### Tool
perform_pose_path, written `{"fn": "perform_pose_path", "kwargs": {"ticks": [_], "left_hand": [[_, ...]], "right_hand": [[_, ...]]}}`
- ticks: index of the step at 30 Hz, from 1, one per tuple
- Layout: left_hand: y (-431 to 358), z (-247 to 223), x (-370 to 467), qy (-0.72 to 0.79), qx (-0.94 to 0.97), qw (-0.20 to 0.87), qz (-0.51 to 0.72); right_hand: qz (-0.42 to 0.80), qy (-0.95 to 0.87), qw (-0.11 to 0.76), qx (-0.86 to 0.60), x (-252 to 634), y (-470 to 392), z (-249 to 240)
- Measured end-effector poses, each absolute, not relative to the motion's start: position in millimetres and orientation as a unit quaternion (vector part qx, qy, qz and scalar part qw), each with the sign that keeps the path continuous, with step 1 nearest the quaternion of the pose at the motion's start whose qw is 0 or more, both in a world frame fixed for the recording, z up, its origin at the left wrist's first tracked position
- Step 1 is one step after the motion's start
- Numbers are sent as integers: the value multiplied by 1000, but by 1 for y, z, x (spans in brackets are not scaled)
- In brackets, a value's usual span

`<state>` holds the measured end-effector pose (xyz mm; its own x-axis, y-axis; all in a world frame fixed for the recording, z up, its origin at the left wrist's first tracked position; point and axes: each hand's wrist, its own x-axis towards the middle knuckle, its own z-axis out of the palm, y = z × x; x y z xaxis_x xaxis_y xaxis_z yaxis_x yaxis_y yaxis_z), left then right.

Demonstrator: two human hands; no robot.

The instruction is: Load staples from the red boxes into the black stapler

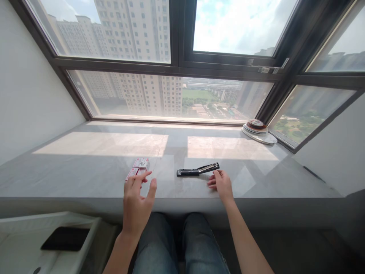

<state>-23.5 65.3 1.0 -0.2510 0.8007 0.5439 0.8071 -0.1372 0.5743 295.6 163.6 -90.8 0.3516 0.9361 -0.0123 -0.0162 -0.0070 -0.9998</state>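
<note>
A black stapler lies opened out on the windowsill, its long parts spread and the metal inside showing on the right part. My right hand is at the stapler's right end, thumb and forefinger closed against it and the other fingers curled below. My left hand hovers over the front of the sill with fingers apart and nothing held. Just beyond its fingertips sit small red-and-white boxes, one resting on top; the left fingers partly hide them.
The pale stone windowsill runs along a dark-framed window. A stack of plates or lids stands in the far right corner. At lower left is a white basin with a black flat object on it. My knees are below the sill's front edge.
</note>
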Motion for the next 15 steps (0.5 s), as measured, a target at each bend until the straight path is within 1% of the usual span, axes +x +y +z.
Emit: {"fn": "perform_pose_path", "kwargs": {"ticks": [3, 5, 7, 9, 12, 15], "left_hand": [[113, -27, -45, -764, -558, 86, -312], [133, -44, -58, -791, -546, 97, -257], [140, -56, -68, -799, -544, 102, -236], [137, -61, -73, -793, -549, 100, -242], [126, -64, -68, -741, -609, 45, -279], [122, -66, -42, -638, -701, -69, -313]], "right_hand": [[401, -453, 527, -597, 294, 154, -89], [398, -479, 504, -599, 293, 150, -87], [402, -488, 488, -602, 294, 149, -85], [409, -491, 476, -605, 295, 150, -84], [442, -507, 445, -592, 293, 151, -80], [523, -535, 374, -548, 280, 152, -70]]}}
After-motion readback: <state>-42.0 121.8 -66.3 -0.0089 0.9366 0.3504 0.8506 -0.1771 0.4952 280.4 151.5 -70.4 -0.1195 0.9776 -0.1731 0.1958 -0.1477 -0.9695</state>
